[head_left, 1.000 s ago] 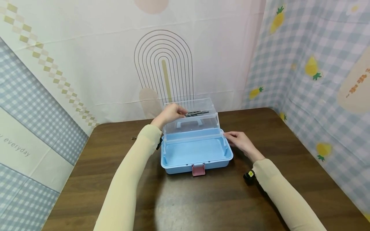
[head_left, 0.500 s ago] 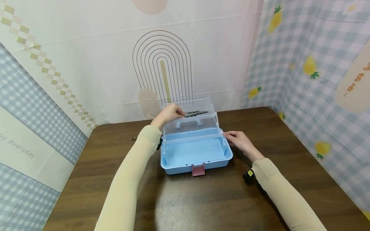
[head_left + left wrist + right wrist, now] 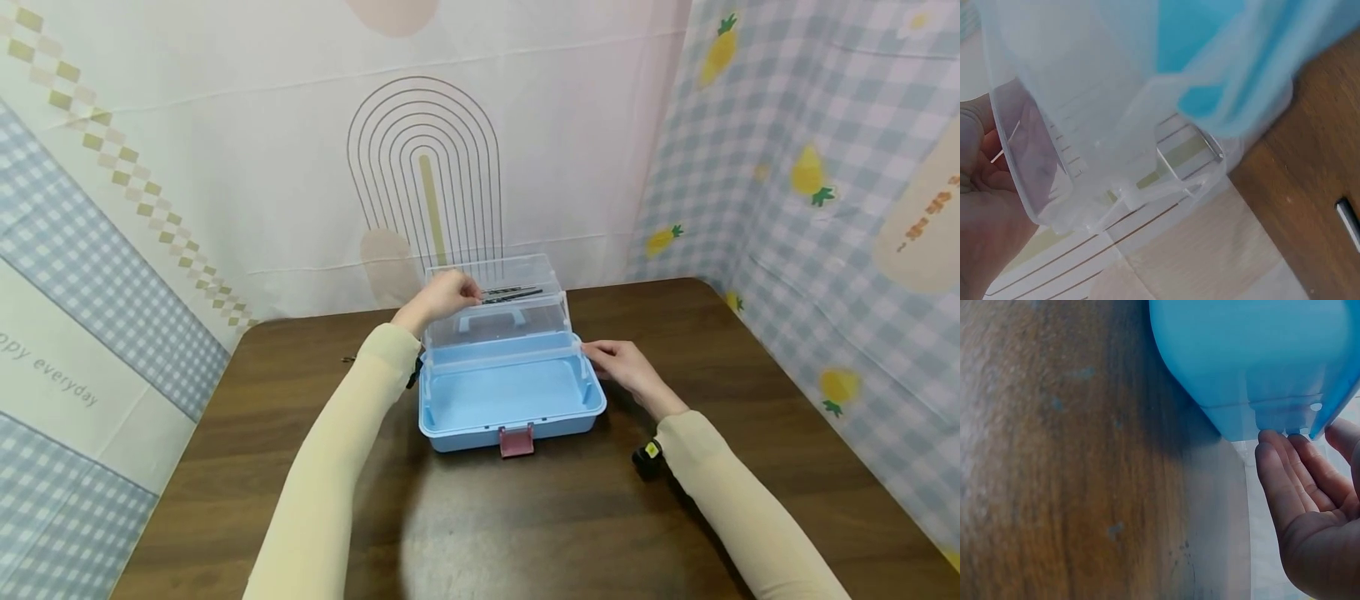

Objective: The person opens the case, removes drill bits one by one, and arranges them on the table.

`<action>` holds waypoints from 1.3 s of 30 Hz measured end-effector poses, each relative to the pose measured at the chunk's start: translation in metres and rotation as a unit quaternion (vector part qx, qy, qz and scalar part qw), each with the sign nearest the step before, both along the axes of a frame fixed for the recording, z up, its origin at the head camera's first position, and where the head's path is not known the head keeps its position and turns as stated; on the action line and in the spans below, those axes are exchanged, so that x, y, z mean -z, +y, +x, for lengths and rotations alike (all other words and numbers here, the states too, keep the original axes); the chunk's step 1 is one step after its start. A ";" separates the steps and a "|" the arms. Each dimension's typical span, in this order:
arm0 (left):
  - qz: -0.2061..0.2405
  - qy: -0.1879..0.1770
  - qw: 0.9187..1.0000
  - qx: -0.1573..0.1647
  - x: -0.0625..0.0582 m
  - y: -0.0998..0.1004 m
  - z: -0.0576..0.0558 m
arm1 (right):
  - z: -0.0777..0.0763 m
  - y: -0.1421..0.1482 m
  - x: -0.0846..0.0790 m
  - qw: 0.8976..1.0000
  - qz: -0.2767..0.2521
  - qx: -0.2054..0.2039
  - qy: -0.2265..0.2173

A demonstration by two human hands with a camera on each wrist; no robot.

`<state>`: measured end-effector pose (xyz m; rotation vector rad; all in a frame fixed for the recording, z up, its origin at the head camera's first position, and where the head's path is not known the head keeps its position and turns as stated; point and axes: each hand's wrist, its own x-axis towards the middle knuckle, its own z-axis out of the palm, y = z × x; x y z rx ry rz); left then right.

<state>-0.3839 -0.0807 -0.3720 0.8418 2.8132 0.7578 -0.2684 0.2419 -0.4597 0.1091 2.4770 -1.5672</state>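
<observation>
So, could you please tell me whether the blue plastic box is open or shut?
The blue plastic box is open: its clear plastic lid stands raised behind, the pink latch unfastened.

You sit or stand at a wood-grain table [image 3: 555,517] in a corner draped with creased cloth: white fabric [image 3: 277,167] printed with line arches [image 3: 424,167], and blue gingham [image 3: 780,225] dotted with yellow pineapples [image 3: 807,172]. It resembles a curtained-off booth; whether home or studio, you cannot tell.
</observation>
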 end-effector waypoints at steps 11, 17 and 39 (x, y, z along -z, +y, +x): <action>0.013 -0.024 1.000 0.016 -0.001 -0.004 0.002 | 0.001 0.001 0.000 1.000 0.003 -0.008 0.005; 0.016 -0.040 0.998 0.037 -0.005 -0.013 -0.001 | 0.000 0.001 0.003 1.000 -0.004 -0.008 0.011; 0.061 -0.018 0.998 0.002 -0.025 -0.039 -0.001 | -0.001 0.000 0.002 1.000 -0.003 -0.003 0.004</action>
